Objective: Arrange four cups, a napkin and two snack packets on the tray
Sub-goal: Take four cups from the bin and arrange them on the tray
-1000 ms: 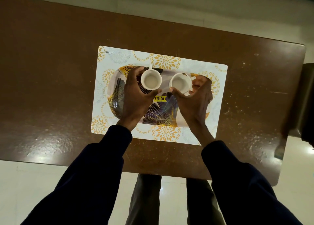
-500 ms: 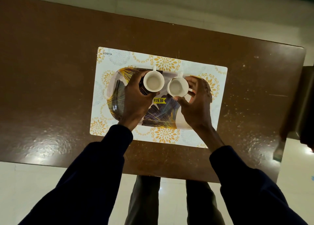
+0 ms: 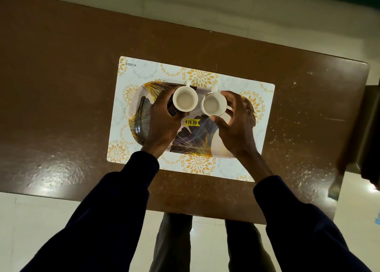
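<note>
Cups closer together now: left hand [image 3: 164,117] grips left cup [image 3: 185,98], right hand [image 3: 236,123] has turned right cup [image 3: 213,107] handle-away over the tray [image 3: 139,115].

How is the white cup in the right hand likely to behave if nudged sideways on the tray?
The white cup looks like glazed ceramic, so probably rigid and chippable. The tray looks glossy, so the cup would likely slide rather than tip. The neighbouring cup is close, so they could clink.

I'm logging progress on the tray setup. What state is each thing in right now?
Left cup: upright, empty, held by left hand.
Right cup: upright, empty, held by right hand.
Tray: flat on the placemat.
Price sticker: on the tray.
</note>
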